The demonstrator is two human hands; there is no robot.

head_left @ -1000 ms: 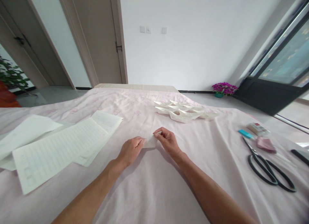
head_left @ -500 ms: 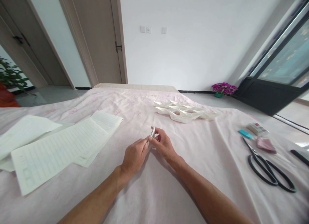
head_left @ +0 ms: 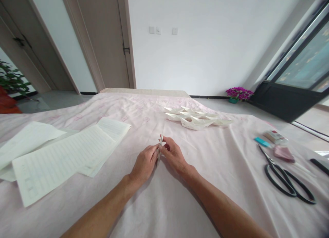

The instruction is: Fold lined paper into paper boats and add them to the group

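Note:
Between my two hands stands a small piece of folded paper (head_left: 161, 141), seen nearly edge-on as a thin upright strip. My left hand (head_left: 144, 163) pinches it from the left, and my right hand (head_left: 175, 155) grips it from the right with thumb and fingers. Much of the paper is covered by the fingers. Beyond my hands, to the right, several folded white paper boats (head_left: 196, 119) sit grouped in rows on the pale pink cloth (head_left: 144, 210).
Lined paper sheets (head_left: 64, 155) lie overlapping at the left. On the right are black-handled scissors (head_left: 281, 179), a light-blue block (head_left: 262, 142), a small clear-wrapped pack (head_left: 275, 137), a folded pink cloth (head_left: 283, 153) and a dark object (head_left: 320, 166) near the edge.
The folded paper has turned in my hands and now stands more edge-on, with its lower end showing below the fingers. Both hands stay in nearly the same spot.

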